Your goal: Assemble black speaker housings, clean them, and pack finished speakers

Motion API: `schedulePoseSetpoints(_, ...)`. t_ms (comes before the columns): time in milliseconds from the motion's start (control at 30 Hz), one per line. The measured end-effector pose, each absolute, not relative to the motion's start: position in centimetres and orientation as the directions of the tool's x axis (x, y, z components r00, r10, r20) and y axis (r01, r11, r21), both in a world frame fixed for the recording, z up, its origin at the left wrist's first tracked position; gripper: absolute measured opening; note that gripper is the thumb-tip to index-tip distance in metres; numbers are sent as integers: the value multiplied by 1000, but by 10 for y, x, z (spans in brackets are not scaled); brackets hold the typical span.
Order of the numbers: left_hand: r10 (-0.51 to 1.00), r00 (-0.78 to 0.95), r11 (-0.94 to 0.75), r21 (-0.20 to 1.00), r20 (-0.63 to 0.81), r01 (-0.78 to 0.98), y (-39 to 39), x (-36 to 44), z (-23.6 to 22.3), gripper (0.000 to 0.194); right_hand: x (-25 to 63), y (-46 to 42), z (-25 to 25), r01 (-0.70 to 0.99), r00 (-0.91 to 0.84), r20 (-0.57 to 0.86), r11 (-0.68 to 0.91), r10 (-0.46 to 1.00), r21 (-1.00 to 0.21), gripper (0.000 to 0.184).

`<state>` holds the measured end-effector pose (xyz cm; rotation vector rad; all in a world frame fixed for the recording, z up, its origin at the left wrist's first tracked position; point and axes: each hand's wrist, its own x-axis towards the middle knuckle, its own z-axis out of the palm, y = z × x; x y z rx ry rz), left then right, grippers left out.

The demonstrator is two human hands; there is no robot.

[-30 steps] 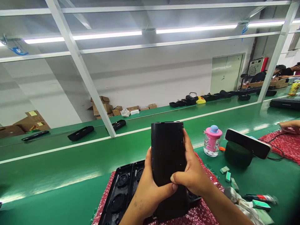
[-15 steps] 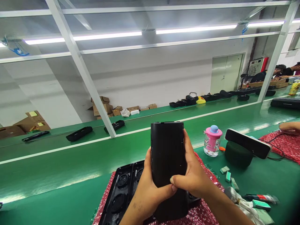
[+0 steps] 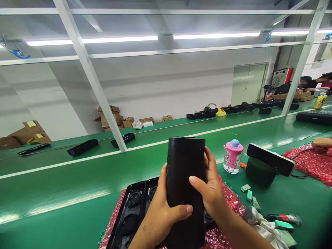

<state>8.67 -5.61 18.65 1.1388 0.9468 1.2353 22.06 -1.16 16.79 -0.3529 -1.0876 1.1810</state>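
Note:
Both hands hold up a long black plastic housing [image 3: 183, 166], tilted with its far end raised. My left hand [image 3: 162, 211] wraps its left side, the thumb lying across the front face. On the right side, my right hand [image 3: 211, 190] grips the edge with its thumb pressed on the face higher up. Underneath, black molded panels with round speaker-like openings [image 3: 128, 211] rest on red bubble wrap [image 3: 228, 204]. The far fingers of both hands are partly hidden behind the housing.
To the right stand a pink-lidded bottle [image 3: 233, 157] and a phone [image 3: 269, 159] leaning on a dark round speaker [image 3: 259, 174]. Small green-white blocks [image 3: 249, 195] and a cloth bundle [image 3: 259, 221] lie nearby. A co-worker's hand [image 3: 321, 143] is at far right. Black parts [image 3: 83, 147] sit along the green line.
My right hand has shifted, its thumb moving up the housing's face, away from the left thumb. The camera view has turned slightly to the right.

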Motion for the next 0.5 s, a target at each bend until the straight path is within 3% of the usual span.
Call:
schedulePoseSetpoints(100,995,88,-35,988,49,-154,-53,83,184,120,216,-10,171,-644,-81,351,219,933,-733,94)
schedulePoseSetpoints(167,995,72,-57,990,66,-131,-53,83,185,120,217,-10,174,-676,-139,316,143,939,-723,96)
schedulePoseSetpoints(500,980,172,-63,971,104,-230,-65,100,194,114,237,-13,178,-577,-139,479,322,867,-750,85)
